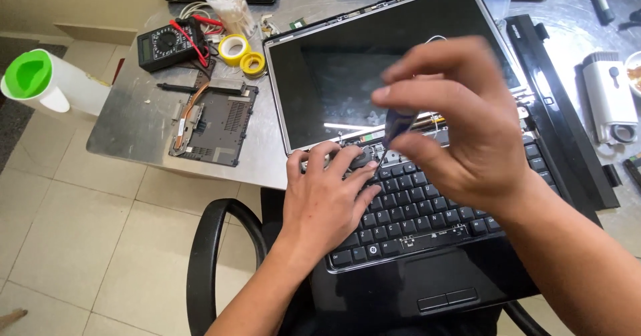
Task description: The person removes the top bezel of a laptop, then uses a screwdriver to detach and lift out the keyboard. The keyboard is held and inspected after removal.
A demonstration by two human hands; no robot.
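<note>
Right grip [461, 119] pinched on screwdriver [395, 130], left hand [325, 192] flat on laptop [427, 242]; multimeter [167, 42] well apart.

The laptop screen [374, 76] lay tilted back on the metal table — a dark, blank rectangle in a thin silver frame, partly hidden by the right hand [461, 119]. To its left the black multimeter [167, 42] showed a small grey display. Behind it stood a clear plastic tub of cotton swabs [230, 4].

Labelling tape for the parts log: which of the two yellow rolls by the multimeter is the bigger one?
The left yellow roll, next to the multimeter, is bigger, with a wide white-lined core. The smaller yellow roll lies to its right, nearer the laptop screen.
</note>
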